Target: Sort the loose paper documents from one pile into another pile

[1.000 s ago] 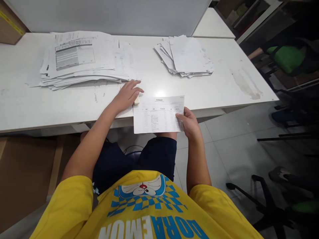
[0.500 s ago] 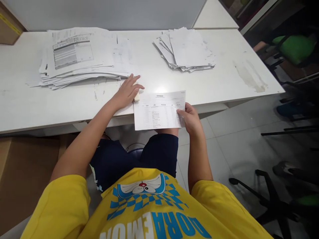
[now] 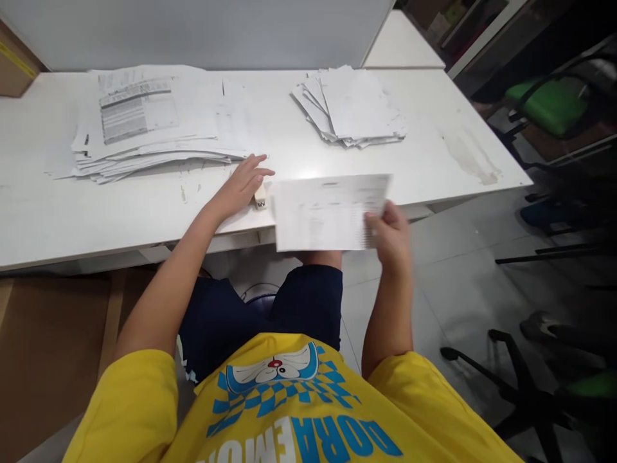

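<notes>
As a person in a yellow shirt (image 3: 284, 392) with a cartoon print and dark shorts (image 3: 308, 302) sits at a white desk (image 3: 424, 128), the right hand (image 3: 389, 235) grips a sheet of paper (image 3: 322, 215) by its right edge, thumb on top. Held at the near edge of the desk, the sheet has its upper part over the desktop and its lower part out above the lap; its lines of print are blurred. To its left, the left hand (image 3: 243, 183) lies open with fingers stretched out, the thumb side over the far part of a cream stapler (image 3: 261, 197); whether it presses down cannot be told. The stapler's metal end points toward the person, just beside the left edge of the sheet. Farther back, a broad stack of papers (image 3: 144, 128) spreads across the left side of the desk, and a smaller, uneven pile (image 3: 364, 103) sits to the right, near a brownish stain (image 3: 472, 157). A grey panel (image 3: 216, 32) stands behind, a cardboard box (image 3: 53, 347) is at lower left, and a green chair seat (image 3: 547, 106) shows at upper right.
</notes>
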`<state>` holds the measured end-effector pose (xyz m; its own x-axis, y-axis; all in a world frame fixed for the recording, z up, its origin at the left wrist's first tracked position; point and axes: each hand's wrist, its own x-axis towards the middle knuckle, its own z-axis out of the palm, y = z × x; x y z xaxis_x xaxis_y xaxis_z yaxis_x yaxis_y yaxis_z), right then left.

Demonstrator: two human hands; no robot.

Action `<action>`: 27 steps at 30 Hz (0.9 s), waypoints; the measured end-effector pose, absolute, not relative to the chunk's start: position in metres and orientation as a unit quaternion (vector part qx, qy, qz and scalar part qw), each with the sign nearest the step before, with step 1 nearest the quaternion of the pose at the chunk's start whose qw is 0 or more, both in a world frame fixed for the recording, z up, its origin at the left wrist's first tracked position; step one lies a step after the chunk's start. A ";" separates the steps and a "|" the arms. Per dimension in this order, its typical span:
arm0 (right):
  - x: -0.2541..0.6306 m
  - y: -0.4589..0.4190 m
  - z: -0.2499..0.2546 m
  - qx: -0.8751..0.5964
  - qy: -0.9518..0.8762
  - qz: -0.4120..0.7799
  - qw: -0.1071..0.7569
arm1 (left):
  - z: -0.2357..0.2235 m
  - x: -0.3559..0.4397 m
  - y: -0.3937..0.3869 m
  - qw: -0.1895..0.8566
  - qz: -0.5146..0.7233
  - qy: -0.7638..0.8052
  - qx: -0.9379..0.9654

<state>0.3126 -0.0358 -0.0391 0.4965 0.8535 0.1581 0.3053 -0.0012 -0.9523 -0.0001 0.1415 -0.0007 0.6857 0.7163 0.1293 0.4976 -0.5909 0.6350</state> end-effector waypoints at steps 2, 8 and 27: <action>0.345 -0.022 -0.033 -0.688 -0.417 0.097 0.587 | -0.002 -0.003 0.144 0.298 0.192 0.342 0.870; 0.411 0.101 -0.013 -0.764 -0.300 0.012 0.572 | 0.004 -0.011 0.140 0.352 0.200 0.358 0.842; 0.355 0.171 -0.044 -0.783 -0.539 0.019 0.310 | -0.002 -0.060 0.163 0.053 0.274 0.447 0.850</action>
<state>0.3547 0.1706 -0.0438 0.4173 0.8561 0.3048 0.8324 -0.2255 -0.5062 -0.0604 0.1625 -0.0016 0.4511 0.7884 0.4183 0.7302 -0.5955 0.3349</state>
